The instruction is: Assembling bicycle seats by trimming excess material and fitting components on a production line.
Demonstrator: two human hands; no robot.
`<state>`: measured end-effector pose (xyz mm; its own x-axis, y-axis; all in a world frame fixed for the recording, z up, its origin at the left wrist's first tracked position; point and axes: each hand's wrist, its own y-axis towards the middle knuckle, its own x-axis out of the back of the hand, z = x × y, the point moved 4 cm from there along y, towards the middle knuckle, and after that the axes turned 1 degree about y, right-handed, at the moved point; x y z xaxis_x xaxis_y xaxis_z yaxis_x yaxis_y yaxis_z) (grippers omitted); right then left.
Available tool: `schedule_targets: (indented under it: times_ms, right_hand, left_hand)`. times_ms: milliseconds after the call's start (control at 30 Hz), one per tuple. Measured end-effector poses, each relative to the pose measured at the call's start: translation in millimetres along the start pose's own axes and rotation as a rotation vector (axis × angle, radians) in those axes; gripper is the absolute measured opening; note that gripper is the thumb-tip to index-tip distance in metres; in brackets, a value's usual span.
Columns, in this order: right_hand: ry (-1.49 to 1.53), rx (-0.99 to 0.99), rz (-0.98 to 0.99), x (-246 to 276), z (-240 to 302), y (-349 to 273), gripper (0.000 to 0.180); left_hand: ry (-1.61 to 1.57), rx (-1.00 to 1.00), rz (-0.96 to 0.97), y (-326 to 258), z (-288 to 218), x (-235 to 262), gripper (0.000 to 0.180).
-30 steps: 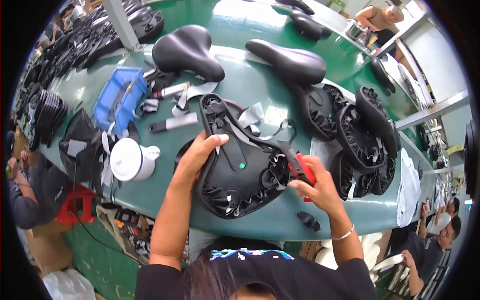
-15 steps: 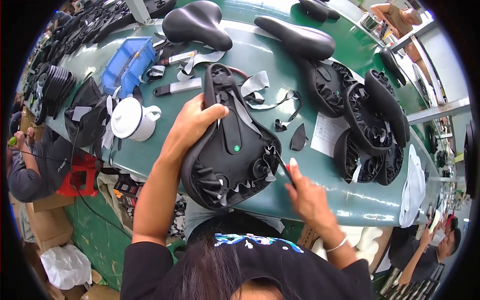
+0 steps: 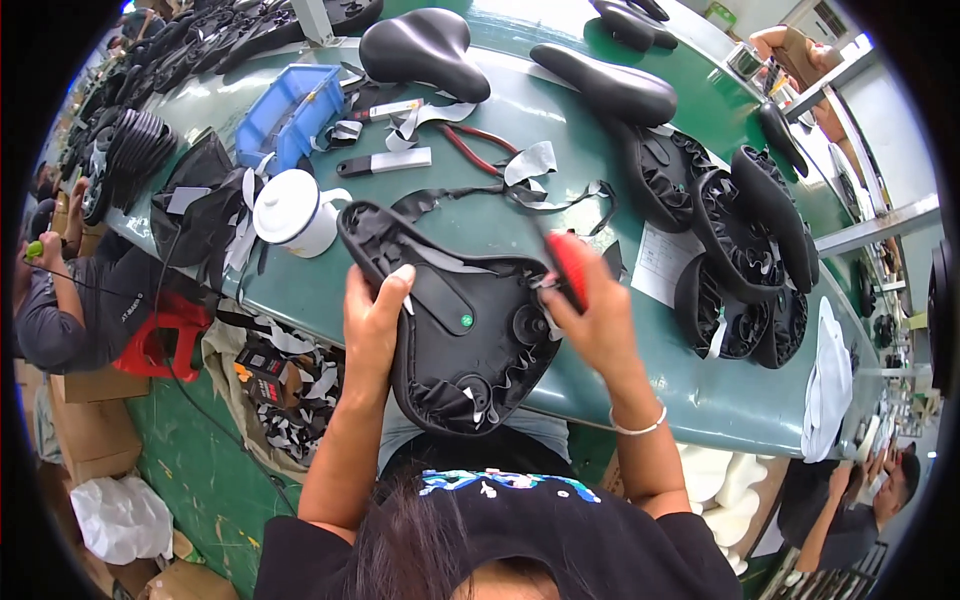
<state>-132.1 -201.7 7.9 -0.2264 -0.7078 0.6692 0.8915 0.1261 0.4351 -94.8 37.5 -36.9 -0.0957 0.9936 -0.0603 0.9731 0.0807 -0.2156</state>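
Observation:
A black bicycle saddle (image 3: 485,300) lies underside up at the table's near edge, its narrow nose pointing up and left. Gathered black cover fabric runs round its inner rim, and a small green dot marks its middle panel. My left hand (image 3: 370,335) is closed on the saddle's left side, thumb over the rim. At the right rim, my right hand (image 3: 600,325) is wrapped round a red-handled tool (image 3: 568,268), its fingertips close to the gathered fabric. The tool's dark upper part is smeared by motion, so its kind is unclear.
Red-handled pliers (image 3: 475,150), a flat blade (image 3: 400,160) and fabric scraps lie beyond the saddle. A white enamel mug (image 3: 300,235) and blue bin (image 3: 285,110) stand left. Several upturned saddles (image 3: 745,235) are piled right, near a paper sheet (image 3: 665,265). Co-workers sit at both sides.
The saddle has turned, its nose swinging left and toward me. My left hand has come nearer. My right hand has lifted the tool upright beside the rim. The pliers have come into sight.

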Motion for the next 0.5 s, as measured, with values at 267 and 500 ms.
schedule_targets:
  times_ms: [267,500]
  right_hand:
    - [0.528,-0.461,-0.046,12.9,-3.3,-13.6,0.052]
    - [0.063,-0.193,0.113,49.5,-28.1,-46.7,0.056]
  left_hand:
    - [0.956,-1.046,0.387,-15.5,-55.8,-91.4,0.038]
    - [0.717,-0.816,0.614,24.0,-27.6,-116.3,0.015]
